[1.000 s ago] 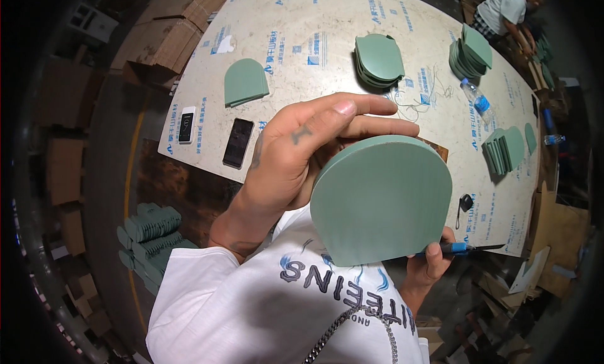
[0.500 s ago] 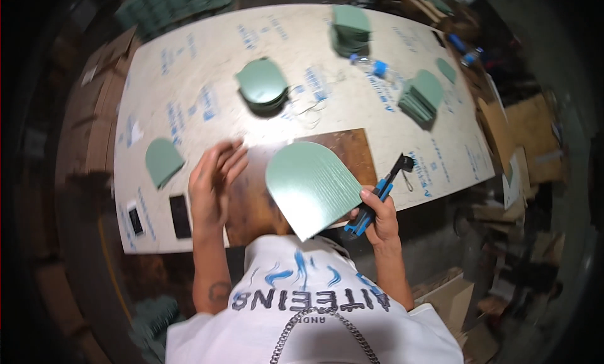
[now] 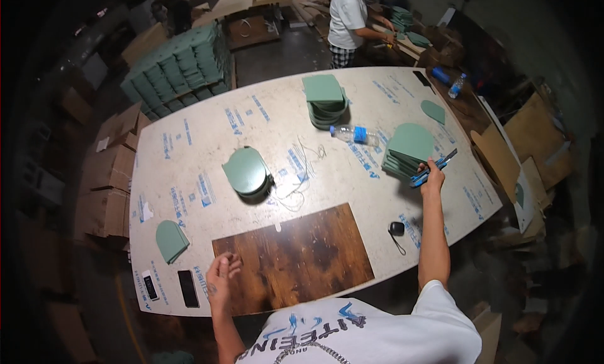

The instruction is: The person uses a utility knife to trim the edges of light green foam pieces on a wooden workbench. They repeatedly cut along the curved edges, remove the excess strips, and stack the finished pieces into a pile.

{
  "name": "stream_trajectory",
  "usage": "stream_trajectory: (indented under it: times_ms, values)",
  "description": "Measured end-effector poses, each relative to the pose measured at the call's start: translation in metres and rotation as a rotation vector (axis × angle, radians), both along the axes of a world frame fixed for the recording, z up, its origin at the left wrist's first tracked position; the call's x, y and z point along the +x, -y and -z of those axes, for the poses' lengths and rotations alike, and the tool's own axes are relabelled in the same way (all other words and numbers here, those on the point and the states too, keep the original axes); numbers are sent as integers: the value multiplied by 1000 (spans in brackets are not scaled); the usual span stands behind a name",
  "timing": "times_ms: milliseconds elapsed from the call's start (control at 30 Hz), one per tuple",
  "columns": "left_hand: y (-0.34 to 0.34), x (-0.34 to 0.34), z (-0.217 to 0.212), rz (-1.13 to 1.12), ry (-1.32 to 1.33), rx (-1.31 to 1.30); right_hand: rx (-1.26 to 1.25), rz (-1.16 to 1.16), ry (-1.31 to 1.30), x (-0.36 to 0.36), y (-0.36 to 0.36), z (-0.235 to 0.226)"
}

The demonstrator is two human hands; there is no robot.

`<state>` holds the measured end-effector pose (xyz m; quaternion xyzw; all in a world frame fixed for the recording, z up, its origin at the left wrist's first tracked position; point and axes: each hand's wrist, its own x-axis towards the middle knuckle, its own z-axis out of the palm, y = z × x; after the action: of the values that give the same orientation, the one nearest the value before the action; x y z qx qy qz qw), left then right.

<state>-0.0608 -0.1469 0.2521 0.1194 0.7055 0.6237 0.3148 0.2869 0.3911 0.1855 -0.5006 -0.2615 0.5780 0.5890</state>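
My right hand reaches out over the table, wrapped round a blue and black utility knife. Its fingers are at the near edge of a stack of green arch-shaped panels; whether they also grip a panel I cannot tell. My left hand hovers by the left edge of a brown wood-grain board, fingers loosely bent and nothing visible in them. Another stack of green panels stands beyond the board, and a further green stack is at the far side.
A plastic bottle lies between the stacks on the pale table. Two phones, one black, lie near left, by loose green panels. A small black case with a strap lies near right. Another person works beyond the table.
My right hand has moved away from my body to the right-hand stack, still holding the knife. The green panel it held over the board is now out there. My left hand has drawn back.
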Motion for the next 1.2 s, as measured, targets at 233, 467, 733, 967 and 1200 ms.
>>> stream_trajectory:
  times_ms: [233,467,733,967,1200]
  values:
    - [0,32,23,-45,10,-176,-114,-50,251,2,-40,94]
    - [-35,3,76,-78,385,-89,-411,-190,137,-30,184,169]
    - [-150,-167,207,-148,664,-71,-329,-691,245,-52,302,98]
    - [-237,-189,217,-372,547,-122,-388,-92,259,51,373,84]
    - [-239,-199,203,-137,468,-209,-493,187,279,42,563,69]
